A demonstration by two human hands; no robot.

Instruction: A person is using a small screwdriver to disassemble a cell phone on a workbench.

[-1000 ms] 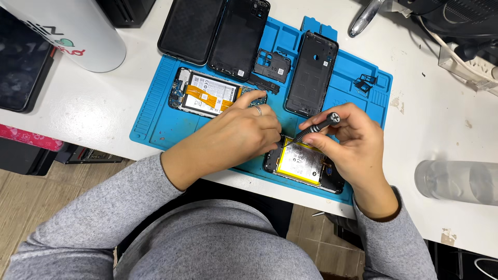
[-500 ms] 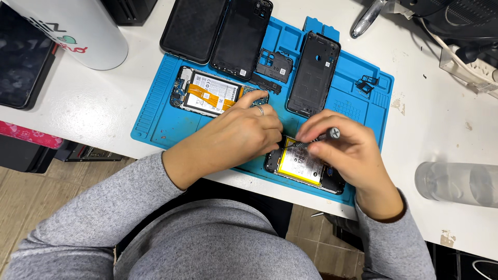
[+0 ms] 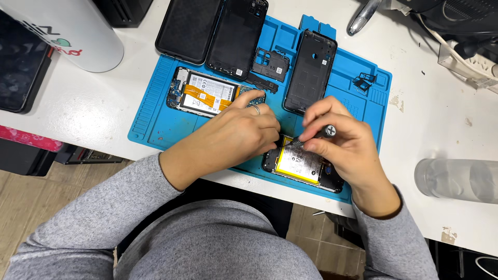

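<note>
Right hand (image 3: 348, 146) pinches a black screwdriver (image 3: 312, 135) over the opened phone (image 3: 303, 167) with yellow battery, left hand (image 3: 239, 136) pressing its corner

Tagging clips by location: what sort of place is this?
Most likely a phone repair bench. A blue repair mat carries several opened phones, one opened phone under both hands, with the right hand holding a small screwdriver and the left hand steadying.

Blue mat (image 3: 155, 122): bare strip at its left edge | back of mat: crowded with opened phone (image 3: 207, 96), two black covers (image 3: 215, 31), dark frame (image 3: 309, 70) | right: bare white table (image 3: 430, 122) up to clear bottle (image 3: 456, 179) | far left: white cylinder (image 3: 72, 33) blocks.
</note>
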